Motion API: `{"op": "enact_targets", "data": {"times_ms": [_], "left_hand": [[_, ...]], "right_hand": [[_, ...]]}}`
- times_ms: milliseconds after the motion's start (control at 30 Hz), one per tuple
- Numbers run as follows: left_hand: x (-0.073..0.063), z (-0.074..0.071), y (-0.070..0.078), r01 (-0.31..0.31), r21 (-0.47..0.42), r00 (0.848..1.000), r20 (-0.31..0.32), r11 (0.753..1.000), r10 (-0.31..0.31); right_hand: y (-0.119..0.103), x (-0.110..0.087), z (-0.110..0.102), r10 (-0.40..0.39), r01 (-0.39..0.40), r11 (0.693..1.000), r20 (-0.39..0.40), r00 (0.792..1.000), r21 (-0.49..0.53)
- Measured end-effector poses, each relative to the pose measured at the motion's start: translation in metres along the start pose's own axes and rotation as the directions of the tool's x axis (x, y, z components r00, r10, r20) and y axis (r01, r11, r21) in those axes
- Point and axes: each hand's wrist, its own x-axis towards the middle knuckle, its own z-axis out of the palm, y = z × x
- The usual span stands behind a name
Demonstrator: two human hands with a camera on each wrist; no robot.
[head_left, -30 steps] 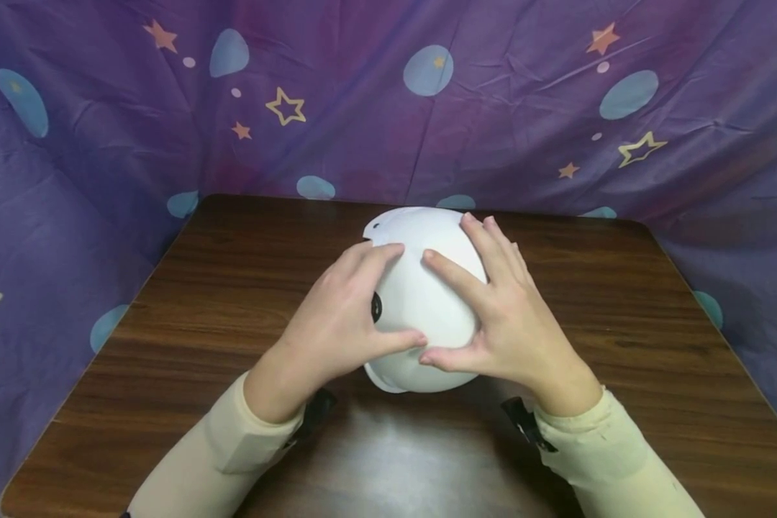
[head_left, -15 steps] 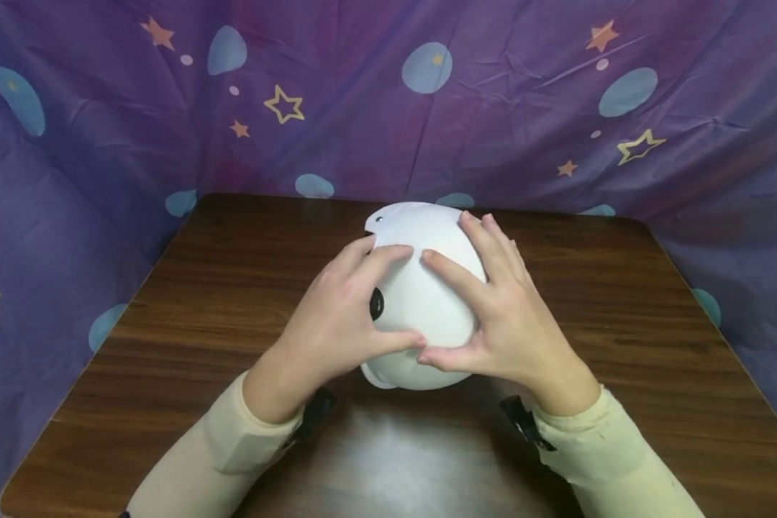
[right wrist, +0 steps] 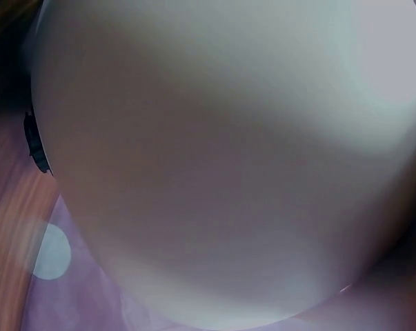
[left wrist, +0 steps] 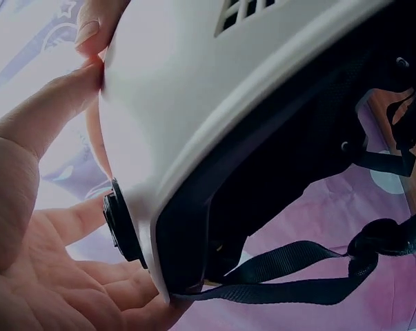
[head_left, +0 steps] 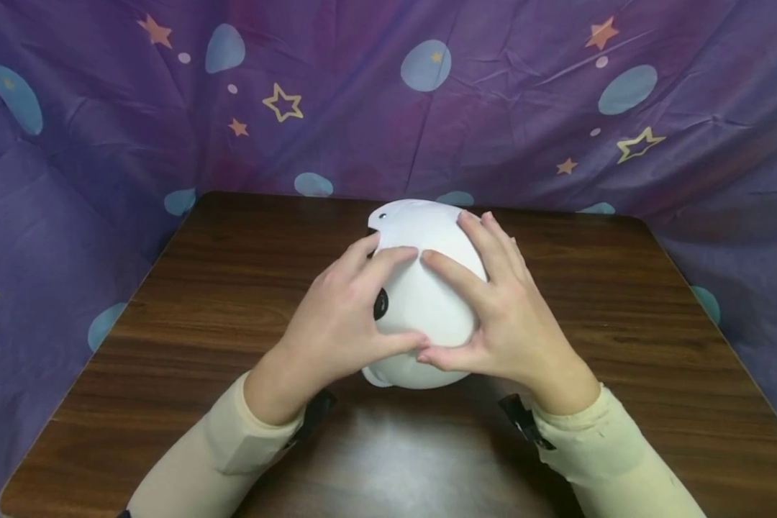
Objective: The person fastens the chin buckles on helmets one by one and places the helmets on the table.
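A white helmet (head_left: 437, 306) is between my two hands over the middle of the table, its smooth shell facing me. My left hand (head_left: 330, 316) grips its left side, index finger and thumb spread over the shell around a black round dial (head_left: 380, 304). On the other side my right hand (head_left: 514, 309) holds the shell with curved, spread fingers. The left wrist view shows the dark inside, black chin straps (left wrist: 290, 272) hanging loose and a grille vent (left wrist: 245, 12). In the right wrist view the shell (right wrist: 214, 165) fills most of the picture and hides the right fingers.
A dark wood-grain table (head_left: 220, 288) with rounded corners lies under the hands. Behind it and at both sides hangs a purple curtain (head_left: 350, 108) with stars and blue ovals. Black wrist devices (head_left: 524, 421) sit at the cuffs.
The helmet has turned slightly, its far edge shifting up and a little right in the head view. My left index fingertip has moved right, close to the right one. The right hand stays almost still.
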Motion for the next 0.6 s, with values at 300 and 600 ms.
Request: {"op": "enact_targets", "data": {"times_ms": [300,600], "left_hand": [[0.0008,0.0043,0.0015,-0.025,-0.055,1.0,0.006,0.998,0.025],[0.0024,0.0036,-0.0035,-0.028,-0.132,1.0,-0.015,0.991,0.026]], "right_hand": [[-0.0027,-0.0014,-0.0041,0.038,-0.038,0.999,0.014,0.999,-0.029],[-0.005,-0.001,-0.0056,0.049,-0.048,0.999,0.01,0.999,-0.024]]}}
